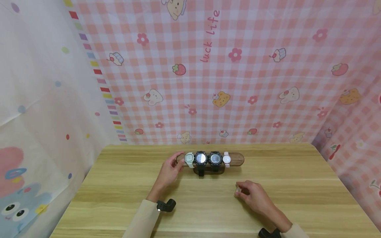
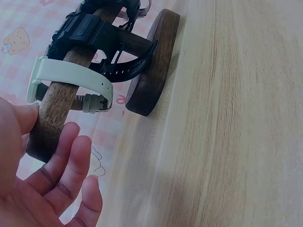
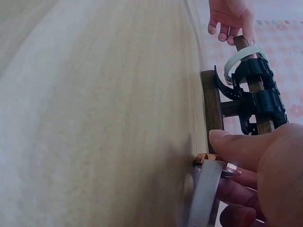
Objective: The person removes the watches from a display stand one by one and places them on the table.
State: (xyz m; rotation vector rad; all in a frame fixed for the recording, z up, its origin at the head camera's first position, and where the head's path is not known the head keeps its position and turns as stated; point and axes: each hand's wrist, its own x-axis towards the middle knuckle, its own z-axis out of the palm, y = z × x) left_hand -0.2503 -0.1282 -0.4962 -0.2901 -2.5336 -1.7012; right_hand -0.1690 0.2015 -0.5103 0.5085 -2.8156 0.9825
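Observation:
A dark wooden watch stand (image 1: 237, 159) holds a pale green watch (image 1: 189, 158), two black watches (image 1: 200, 158) and a pale pink watch (image 1: 227, 159) side by side. My left hand (image 1: 169, 170) grips the left end of its bar, thumb on one side and fingers on the other, next to the pale green strap (image 2: 75, 75). In front of the stand's right side, my right hand (image 1: 256, 196) pinches a small watch by its rose-gold metal part, and a light strap (image 3: 206, 191) hangs from it in the right wrist view.
The stand's oval base (image 2: 156, 66) rests on the light wooden table (image 1: 202, 211), near its back edge. Behind hangs a pink checked cloth (image 1: 205, 79), with a white patterned cloth (image 1: 44, 82) at the left. Black wrist straps sit on both forearms.

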